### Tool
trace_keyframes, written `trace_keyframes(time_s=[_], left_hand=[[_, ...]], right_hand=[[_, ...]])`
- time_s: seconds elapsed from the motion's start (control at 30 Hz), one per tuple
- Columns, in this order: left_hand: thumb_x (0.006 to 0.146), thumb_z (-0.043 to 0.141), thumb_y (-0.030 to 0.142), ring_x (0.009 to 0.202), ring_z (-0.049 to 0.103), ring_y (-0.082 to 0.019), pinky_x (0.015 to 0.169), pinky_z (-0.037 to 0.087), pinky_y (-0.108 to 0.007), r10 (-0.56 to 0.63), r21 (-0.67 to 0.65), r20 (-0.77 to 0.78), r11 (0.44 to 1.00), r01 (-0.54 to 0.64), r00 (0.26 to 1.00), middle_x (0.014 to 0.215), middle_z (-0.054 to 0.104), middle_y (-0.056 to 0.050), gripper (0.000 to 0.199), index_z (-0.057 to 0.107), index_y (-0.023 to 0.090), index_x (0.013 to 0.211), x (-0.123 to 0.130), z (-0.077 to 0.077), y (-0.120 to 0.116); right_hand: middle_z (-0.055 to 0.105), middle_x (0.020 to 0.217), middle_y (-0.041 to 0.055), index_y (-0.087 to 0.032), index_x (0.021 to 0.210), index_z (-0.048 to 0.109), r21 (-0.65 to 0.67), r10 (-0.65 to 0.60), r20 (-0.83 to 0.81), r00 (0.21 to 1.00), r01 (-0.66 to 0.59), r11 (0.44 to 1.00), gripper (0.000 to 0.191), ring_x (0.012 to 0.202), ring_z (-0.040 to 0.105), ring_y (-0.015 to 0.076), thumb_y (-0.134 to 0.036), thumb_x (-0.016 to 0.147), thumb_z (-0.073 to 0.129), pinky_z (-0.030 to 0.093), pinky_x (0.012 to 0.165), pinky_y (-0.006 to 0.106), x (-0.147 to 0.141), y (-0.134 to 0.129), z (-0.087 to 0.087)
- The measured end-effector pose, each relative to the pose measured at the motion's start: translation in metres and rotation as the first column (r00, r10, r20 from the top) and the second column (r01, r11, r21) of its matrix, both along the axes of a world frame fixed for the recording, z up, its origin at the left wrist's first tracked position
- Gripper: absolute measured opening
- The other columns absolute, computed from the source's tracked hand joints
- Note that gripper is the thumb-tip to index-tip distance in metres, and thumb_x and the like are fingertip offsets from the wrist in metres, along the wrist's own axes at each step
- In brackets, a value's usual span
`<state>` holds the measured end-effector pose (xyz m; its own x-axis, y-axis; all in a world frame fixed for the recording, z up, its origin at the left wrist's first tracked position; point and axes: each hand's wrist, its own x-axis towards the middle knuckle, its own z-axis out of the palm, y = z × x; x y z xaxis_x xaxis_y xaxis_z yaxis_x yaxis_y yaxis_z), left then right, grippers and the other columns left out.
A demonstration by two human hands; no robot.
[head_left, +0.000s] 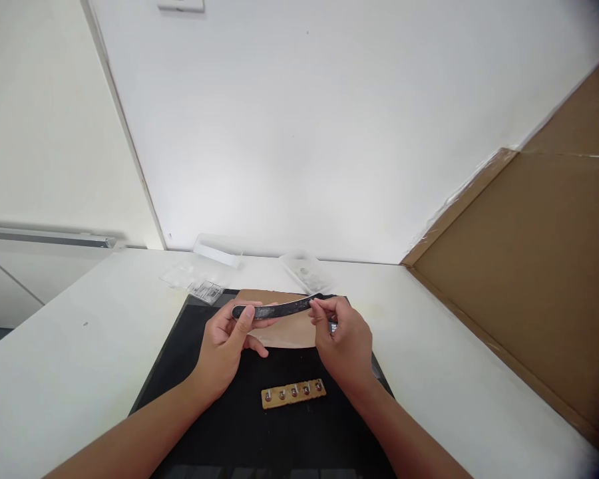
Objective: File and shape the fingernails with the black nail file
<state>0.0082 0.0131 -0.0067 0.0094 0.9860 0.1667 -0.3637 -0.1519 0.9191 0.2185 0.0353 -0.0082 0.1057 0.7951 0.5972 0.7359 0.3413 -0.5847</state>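
A long, thin black strip point(279, 310) with pale scuffs is held up between both hands, slightly curved upward at its right end. My left hand point(231, 339) grips its left end, thumb on top and fingers behind. The fingertips of my right hand point(340, 332) pinch the strip near its right end. Below the hands, a small tan strip point(293, 394) with several round shiny pieces in a row lies on the black mat point(229, 426). Behind the hands is a sheet of brown paper point(284, 332). Something small beside the right palm is mostly hidden.
Clear plastic packets point(204, 286) and a clear container point(217, 251) lie at the back left of the white table point(104, 313). Another clear tray point(307, 271) with small pieces is behind the paper. A cardboard panel point(539, 266) borders the right side, and a white wall stands behind.
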Motion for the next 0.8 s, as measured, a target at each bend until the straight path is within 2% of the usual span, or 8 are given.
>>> trace_keyframes(time_s=[0.3, 0.53, 0.73, 0.8], left_hand=[[0.096, 0.067, 0.046, 0.108, 0.075, -0.037, 0.049, 0.061, -0.027, 0.054, 0.014, -0.064, 0.998, -0.054, 0.996, 0.117, 0.073, -0.015, 0.035, 0.064, 0.015, 0.113, -0.002, -0.001, 0.004], [0.098, 0.064, 0.046, 0.111, 0.074, -0.037, 0.051, 0.062, -0.028, 0.013, 0.041, -0.116, 0.999, -0.008, 0.993, 0.120, 0.073, -0.016, 0.035, 0.065, 0.015, 0.115, 0.000, 0.000, 0.001], [0.100, 0.062, 0.044, 0.113, 0.073, -0.037, 0.052, 0.063, -0.030, 0.038, 0.103, -0.179, 0.995, -0.020, 0.983, 0.123, 0.072, -0.017, 0.033, 0.066, 0.016, 0.117, 0.002, -0.002, -0.002], [0.101, 0.060, 0.043, 0.108, 0.075, -0.033, 0.053, 0.063, -0.029, 0.036, 0.124, -0.198, 0.992, -0.011, 0.980, 0.126, 0.071, -0.016, 0.031, 0.066, 0.017, 0.117, 0.002, -0.002, -0.004]], right_hand=[[0.075, 0.082, 0.0009, -0.023, 0.095, 0.064, 0.036, 0.166, 0.064, 0.984, -0.169, 0.985, 0.021, 0.073, 0.070, 0.0193, -0.038, 0.104, 0.053, 0.049, 0.071, 0.032, -0.011, -0.009, -0.002], [0.077, 0.085, 0.0019, -0.023, 0.093, 0.066, -0.032, 0.068, -0.056, 0.996, -0.069, 0.997, 0.024, 0.076, 0.073, 0.0204, -0.043, 0.101, 0.057, 0.051, 0.071, 0.032, -0.006, -0.006, 0.001], [0.077, 0.084, 0.0018, -0.023, 0.095, 0.066, 0.000, 0.109, -0.031, 0.994, -0.109, 0.994, 0.023, 0.075, 0.073, 0.0206, -0.042, 0.102, 0.055, 0.051, 0.070, 0.033, -0.013, -0.010, -0.001], [0.077, 0.084, 0.0021, -0.023, 0.095, 0.066, -0.009, 0.098, -0.059, 0.993, -0.099, 0.995, 0.023, 0.076, 0.073, 0.0210, -0.042, 0.102, 0.056, 0.051, 0.070, 0.033, -0.012, -0.010, 0.001]])
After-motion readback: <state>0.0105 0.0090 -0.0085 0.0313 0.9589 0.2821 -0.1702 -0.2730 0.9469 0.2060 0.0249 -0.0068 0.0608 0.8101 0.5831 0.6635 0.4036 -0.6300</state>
